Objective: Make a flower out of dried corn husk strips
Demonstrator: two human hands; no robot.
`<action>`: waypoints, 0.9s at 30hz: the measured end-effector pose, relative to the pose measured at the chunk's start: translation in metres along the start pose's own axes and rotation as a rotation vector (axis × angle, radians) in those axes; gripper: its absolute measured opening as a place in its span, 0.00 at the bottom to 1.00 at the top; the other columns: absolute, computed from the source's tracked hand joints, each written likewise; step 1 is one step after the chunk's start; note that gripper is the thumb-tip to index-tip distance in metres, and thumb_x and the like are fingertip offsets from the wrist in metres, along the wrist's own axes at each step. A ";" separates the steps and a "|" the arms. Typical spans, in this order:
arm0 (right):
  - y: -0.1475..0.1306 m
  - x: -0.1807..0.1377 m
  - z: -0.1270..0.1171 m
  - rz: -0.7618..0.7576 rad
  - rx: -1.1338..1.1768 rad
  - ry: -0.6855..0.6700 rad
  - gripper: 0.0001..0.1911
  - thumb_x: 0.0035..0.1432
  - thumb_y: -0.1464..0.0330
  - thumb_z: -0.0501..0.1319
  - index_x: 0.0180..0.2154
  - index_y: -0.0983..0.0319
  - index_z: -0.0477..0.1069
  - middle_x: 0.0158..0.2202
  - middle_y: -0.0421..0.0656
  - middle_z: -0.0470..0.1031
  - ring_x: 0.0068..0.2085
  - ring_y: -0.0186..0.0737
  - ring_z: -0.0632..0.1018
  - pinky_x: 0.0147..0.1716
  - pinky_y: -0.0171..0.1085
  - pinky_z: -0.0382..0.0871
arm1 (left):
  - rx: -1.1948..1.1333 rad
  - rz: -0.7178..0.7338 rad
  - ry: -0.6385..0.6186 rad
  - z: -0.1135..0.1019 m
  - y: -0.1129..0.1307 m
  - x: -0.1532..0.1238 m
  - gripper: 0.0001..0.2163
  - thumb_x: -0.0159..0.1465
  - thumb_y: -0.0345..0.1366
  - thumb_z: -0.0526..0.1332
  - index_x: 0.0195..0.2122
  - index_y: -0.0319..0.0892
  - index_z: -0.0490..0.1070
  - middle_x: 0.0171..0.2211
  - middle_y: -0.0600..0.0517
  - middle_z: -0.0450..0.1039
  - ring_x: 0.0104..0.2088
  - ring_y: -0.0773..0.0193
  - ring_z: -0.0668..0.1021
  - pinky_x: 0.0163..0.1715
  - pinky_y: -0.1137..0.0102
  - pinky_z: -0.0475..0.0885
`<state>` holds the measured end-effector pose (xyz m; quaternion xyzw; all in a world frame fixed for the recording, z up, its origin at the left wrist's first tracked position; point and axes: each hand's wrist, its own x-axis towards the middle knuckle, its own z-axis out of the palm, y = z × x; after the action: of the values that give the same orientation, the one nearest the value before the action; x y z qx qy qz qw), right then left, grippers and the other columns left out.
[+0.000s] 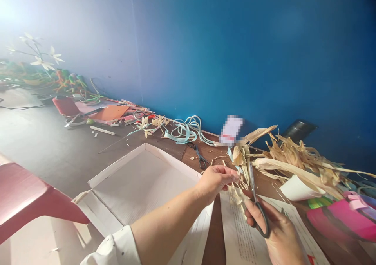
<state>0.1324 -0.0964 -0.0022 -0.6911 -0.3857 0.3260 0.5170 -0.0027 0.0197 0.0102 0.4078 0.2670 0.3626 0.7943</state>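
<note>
My right hand (280,229) is closed on a pair of scissors (252,177), fingers through the black handles and blades pointing up and away. Just left of it, my left hand (213,182) pinches a thin, pale strip that looks like dried corn husk; its exact shape is partly hidden by the fingers. Small cut husk pieces (237,196) hang between both hands, above a printed paper sheet (239,233). Beyond the blades lies a heap of dried corn husks (293,155). Whether the blades touch the strip I cannot tell.
A shallow white cardboard box (126,194) lies left of my arm, with black scissors (201,159) behind it. Light-blue ribbon (188,130) curls along the blue wall (235,53). At right are a white cup (301,188) and a pink bag-like item (337,220). A pink chair (26,190) stands left.
</note>
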 end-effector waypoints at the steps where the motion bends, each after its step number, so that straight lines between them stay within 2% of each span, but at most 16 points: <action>1: -0.002 -0.002 0.001 0.000 -0.017 -0.009 0.19 0.42 0.54 0.69 0.34 0.59 0.78 0.21 0.38 0.71 0.25 0.37 0.72 0.26 0.32 0.68 | -0.013 -0.012 -0.003 0.000 0.000 0.000 0.15 0.43 0.41 0.71 0.27 0.36 0.73 0.26 0.50 0.71 0.24 0.73 0.64 0.25 0.74 0.55; 3: -0.007 -0.005 0.002 -0.006 -0.026 -0.014 0.18 0.41 0.53 0.69 0.30 0.59 0.78 0.21 0.39 0.71 0.25 0.37 0.72 0.26 0.32 0.69 | -0.048 -0.035 -0.015 -0.001 0.000 0.001 0.16 0.42 0.41 0.72 0.28 0.36 0.73 0.26 0.51 0.71 0.24 0.73 0.64 0.25 0.74 0.55; 9: -0.007 -0.008 0.001 0.006 0.012 0.000 0.17 0.41 0.55 0.70 0.29 0.61 0.77 0.21 0.39 0.71 0.24 0.37 0.72 0.25 0.32 0.69 | -0.104 -0.080 -0.070 -0.005 -0.001 0.001 0.18 0.43 0.43 0.72 0.29 0.36 0.74 0.27 0.51 0.71 0.25 0.75 0.64 0.26 0.75 0.57; 15: 0.006 0.002 -0.003 0.067 0.070 0.031 0.23 0.43 0.57 0.70 0.43 0.56 0.77 0.28 0.39 0.76 0.30 0.39 0.74 0.31 0.33 0.70 | -0.088 -0.063 -0.094 -0.004 0.000 0.000 0.17 0.43 0.43 0.72 0.29 0.36 0.74 0.28 0.51 0.71 0.25 0.75 0.64 0.25 0.76 0.56; 20: 0.004 0.008 0.001 0.067 0.240 0.101 0.26 0.40 0.61 0.73 0.45 0.57 0.76 0.36 0.39 0.77 0.30 0.36 0.73 0.30 0.32 0.70 | -0.086 -0.064 -0.097 -0.004 -0.001 0.000 0.16 0.42 0.39 0.73 0.30 0.36 0.74 0.28 0.52 0.71 0.25 0.75 0.66 0.25 0.76 0.55; 27: 0.000 0.008 0.008 0.075 0.298 0.095 0.30 0.43 0.59 0.71 0.50 0.57 0.73 0.34 0.39 0.77 0.32 0.35 0.74 0.31 0.30 0.70 | -0.051 -0.035 -0.101 -0.003 0.000 -0.001 0.16 0.44 0.39 0.72 0.31 0.36 0.74 0.29 0.52 0.71 0.27 0.74 0.70 0.27 0.76 0.59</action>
<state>0.1295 -0.0852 -0.0052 -0.6353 -0.2824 0.3657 0.6188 -0.0055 0.0201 0.0085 0.4004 0.2244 0.3342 0.8232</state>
